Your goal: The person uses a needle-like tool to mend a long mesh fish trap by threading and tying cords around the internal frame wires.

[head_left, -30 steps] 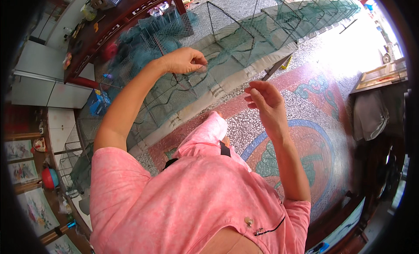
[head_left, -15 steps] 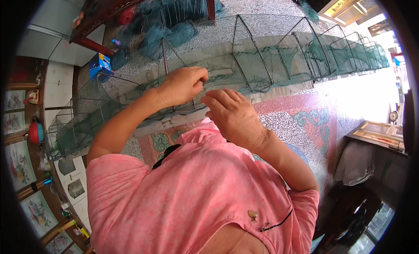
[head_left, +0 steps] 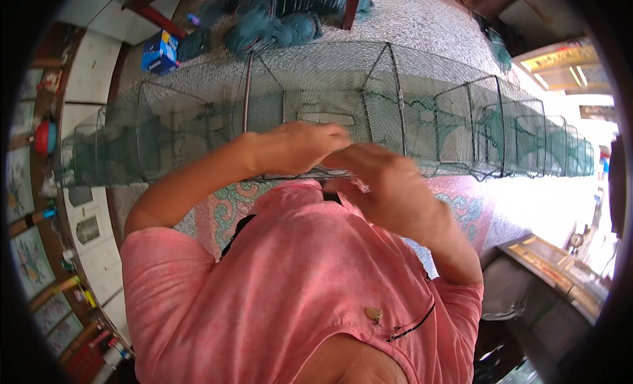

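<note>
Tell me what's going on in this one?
A person in a pink top has both bare hands close together at the near side of a long, framed green net stretched across the view. The left hand and right hand are blurred, so what they hold, if anything, can't be told. Beyond the net lie bundled netting and a blue box.

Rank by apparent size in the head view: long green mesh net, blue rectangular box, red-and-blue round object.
1. Long green mesh net
2. Blue rectangular box
3. Red-and-blue round object
</note>
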`<state>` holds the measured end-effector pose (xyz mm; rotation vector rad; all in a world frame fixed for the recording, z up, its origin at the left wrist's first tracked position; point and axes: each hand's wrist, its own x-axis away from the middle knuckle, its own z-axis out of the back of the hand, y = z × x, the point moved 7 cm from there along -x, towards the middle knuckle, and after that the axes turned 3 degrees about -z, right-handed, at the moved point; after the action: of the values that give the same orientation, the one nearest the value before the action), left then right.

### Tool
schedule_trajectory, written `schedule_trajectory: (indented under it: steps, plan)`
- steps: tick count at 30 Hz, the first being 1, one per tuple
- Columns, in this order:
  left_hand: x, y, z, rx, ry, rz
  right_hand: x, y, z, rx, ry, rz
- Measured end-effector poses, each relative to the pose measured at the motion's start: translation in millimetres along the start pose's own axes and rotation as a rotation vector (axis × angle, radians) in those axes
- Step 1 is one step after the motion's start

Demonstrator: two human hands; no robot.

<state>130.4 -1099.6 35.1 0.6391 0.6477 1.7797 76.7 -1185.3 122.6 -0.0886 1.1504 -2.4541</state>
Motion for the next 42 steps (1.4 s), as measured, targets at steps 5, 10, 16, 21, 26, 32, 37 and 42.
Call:
schedule_trajectory:
  steps: [5,10,16,21,26,32,37,42]
  plan:
    - [-54.1,30.6,-11.5,-0.225,0.218,-0.253,-10.4,39.7,68.6,0.031,0.196,-0.103]
    - [-56.2,17.9,-15.9,-0.262,0.328,-0.166,-28.0,59.2,87.4,0.306,0.067,0.191]
    - [-26.1,17.5,20.9,-0.197,0.617,0.14,-36.7,80.4,44.6,0.642,-0.24,0.527]
    - [-27.0,21.6,21.5,-0.24,0.588,0.175,-43.0,91.2,22.8,1.014,-0.515,0.466]
    - [-21.8,16.7,32.2,-0.062,0.485,0.262,-45.0,88.8,27.0,0.952,-0.594,0.395]
    - [28.2,-29.9,61.5,-0.382,0.614,0.637,-94.3,62.3,80.5,0.331,-0.09,0.357]
    - [23.9,-42.6,63.6,-0.52,0.686,0.587,-149.7,99.7,70.9,-0.008,-0.015,0.137]
    - [13.3,-45.8,60.0,-0.31,0.409,0.654,-188.1,137.0,15.0,-0.053,-0.344,0.008]
